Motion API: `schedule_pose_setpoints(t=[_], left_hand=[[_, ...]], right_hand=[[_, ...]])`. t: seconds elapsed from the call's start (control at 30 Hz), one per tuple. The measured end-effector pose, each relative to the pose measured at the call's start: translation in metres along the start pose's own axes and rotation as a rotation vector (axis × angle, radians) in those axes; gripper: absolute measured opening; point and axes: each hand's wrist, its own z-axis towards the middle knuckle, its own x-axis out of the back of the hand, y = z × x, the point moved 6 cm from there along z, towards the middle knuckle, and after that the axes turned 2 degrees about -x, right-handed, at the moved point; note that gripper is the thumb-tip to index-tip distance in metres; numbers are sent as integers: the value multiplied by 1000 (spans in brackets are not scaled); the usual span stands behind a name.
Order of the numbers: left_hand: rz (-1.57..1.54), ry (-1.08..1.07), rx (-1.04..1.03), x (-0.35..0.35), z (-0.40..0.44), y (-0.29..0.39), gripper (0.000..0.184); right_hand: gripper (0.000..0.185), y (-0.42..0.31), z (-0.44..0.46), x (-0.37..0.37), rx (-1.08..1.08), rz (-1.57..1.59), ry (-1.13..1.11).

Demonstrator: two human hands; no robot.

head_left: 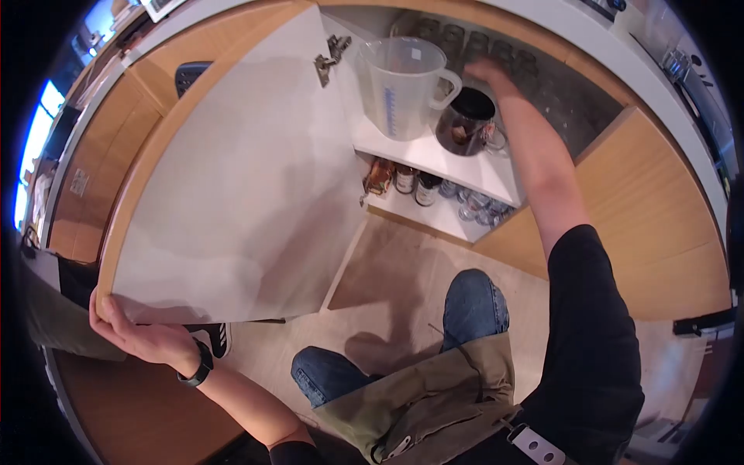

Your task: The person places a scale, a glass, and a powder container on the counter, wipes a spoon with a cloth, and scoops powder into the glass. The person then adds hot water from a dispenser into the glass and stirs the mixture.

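Pale wood-look flooring (267, 345) runs up to a low wooden cupboard (604, 217), which I'm viewing from above through the head camera. Its broad white-faced door with a tan wooden edge (217, 194) stands open; the left hand (139, 335) grips the outer corner, thumb on the white face. On the white upper shelf (484, 174), the right hand (484, 71) is beside a row of clear drinking glasses (453, 40) at the back. I can't tell whether it is closed on one.

What worries me is the bare right forearm (542, 155): it passes near a squat clear jar with a black lid (465, 128), so a careless pull back could knock it, or shove it into the tall translucent plastic jug (407, 85). The glasses stand close together, so catching one might topple its neighbour.

The right fingertips blend into the glasses, the far ones fade into shadow, and I can't read the labels on the small dark bottles (425, 191) below.
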Motion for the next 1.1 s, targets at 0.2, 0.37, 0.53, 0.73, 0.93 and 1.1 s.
schedule_pose_setpoints(t=[0.2,0.37,0.53,0.73,0.93,1.1], left_hand=[[-33,-32,-22,-7,-7,7,34],[-58,-41,-4,-8,-6,5,33],[-108,-38,41,-5,-5,-1,32],[-179,-60,71,-4,-1,-6,31],[-122,-56,54,-6,-4,3,30],[20,-151,94,-1,-13,16,38]], right_hand=[[103,12,8,-31,-27,91,-315],[95,18,-18,1,-117,241,-124],[84,5,-58,59,-50,203,174],[62,-21,-189,89,144,261,701],[61,-18,-342,86,402,784,837],[61,20,-425,64,-102,2038,188]])
